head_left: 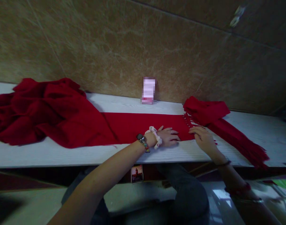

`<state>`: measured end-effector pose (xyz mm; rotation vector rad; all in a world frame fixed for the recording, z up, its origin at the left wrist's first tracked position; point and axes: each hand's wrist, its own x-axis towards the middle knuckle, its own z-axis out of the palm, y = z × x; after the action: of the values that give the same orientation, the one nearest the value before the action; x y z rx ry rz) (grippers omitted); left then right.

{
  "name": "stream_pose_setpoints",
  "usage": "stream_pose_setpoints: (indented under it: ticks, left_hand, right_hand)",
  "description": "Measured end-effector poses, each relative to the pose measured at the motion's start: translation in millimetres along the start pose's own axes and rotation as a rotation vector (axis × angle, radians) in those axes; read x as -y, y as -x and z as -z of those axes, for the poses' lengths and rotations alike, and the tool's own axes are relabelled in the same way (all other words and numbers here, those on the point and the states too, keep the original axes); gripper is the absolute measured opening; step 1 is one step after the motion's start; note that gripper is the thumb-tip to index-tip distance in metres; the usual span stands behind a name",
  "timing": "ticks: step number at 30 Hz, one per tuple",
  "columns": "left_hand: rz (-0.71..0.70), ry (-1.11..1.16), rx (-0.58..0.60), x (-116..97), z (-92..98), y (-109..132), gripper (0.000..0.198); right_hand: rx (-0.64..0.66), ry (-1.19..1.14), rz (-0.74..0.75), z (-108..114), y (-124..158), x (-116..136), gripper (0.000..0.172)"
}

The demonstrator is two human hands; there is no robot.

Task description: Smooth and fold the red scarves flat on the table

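Note:
A red scarf (131, 125) lies flat along the white table (124, 154), its fringed end towards the right. My left hand (168, 136) rests palm down on the flat part, fingers spread. At the fringed end, my right hand (205, 140) has its fingers bent and closed on the scarf's near corner. Just beyond that hand is another red fringed scarf (236, 134), folded over itself and slanting towards the table's front edge. To the left, red cloth (51, 115) sits in a loose, rumpled heap; whether it joins the flat scarf is hard to make out.
A brown marbled wall (98, 47) rises directly behind the narrow table. Against it stands a small pale pink, blurred item (148, 89). Below the front edge, a small picture or screen (137, 173) shows near my legs (189, 193).

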<state>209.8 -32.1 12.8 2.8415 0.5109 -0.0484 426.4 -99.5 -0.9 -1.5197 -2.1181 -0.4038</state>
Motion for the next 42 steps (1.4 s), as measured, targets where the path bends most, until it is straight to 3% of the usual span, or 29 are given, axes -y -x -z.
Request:
stream_pose_setpoints:
  ticks: [4, 6, 11, 17, 25, 29, 33, 38, 42]
  left_hand:
    - [0.075, 0.042, 0.086, 2, 2.0, 3, 0.044]
    - [0.094, 0.056, 0.091, 3, 1.2, 2, 0.045]
    - [0.115, 0.087, 0.079, 6, -3.1, 1, 0.044]
    - [0.178, 0.051, 0.093, 1, -1.2, 6, 0.045]
    - [0.098, -0.006, 0.063, 2, -4.6, 12, 0.048]
    - [0.038, -0.037, -0.023, 6, -13.7, 11, 0.051]
    - [0.028, -0.031, -0.045, 5, -15.8, 12, 0.055]
    - [0.03, -0.018, -0.004, 4, -10.7, 15, 0.056]
    - [0.015, 0.004, 0.001, 5, -9.3, 17, 0.055]
  right_hand:
    - [0.293, -0.062, 0.021, -4, -26, 9, 0.028]
    - [0.367, -0.029, 0.024, -7, -31, 5, 0.026]
    - [0.334, 0.195, -0.061, -11, -33, -9, 0.023]
    - [0.387, 0.058, 0.095, -30, -42, -3, 0.038]
    - [0.332, 0.14, 0.066, -45, -50, -37, 0.047]
    - [0.461, -0.036, 0.135, -54, -69, -25, 0.05]
    - [0.54, -0.077, 0.073, -74, -84, -29, 0.051]
    - [0.449, 0.004, -0.025, -88, -95, -57, 0.05]
    - [0.326, -0.01, 0.007, -82, -93, -55, 0.051]
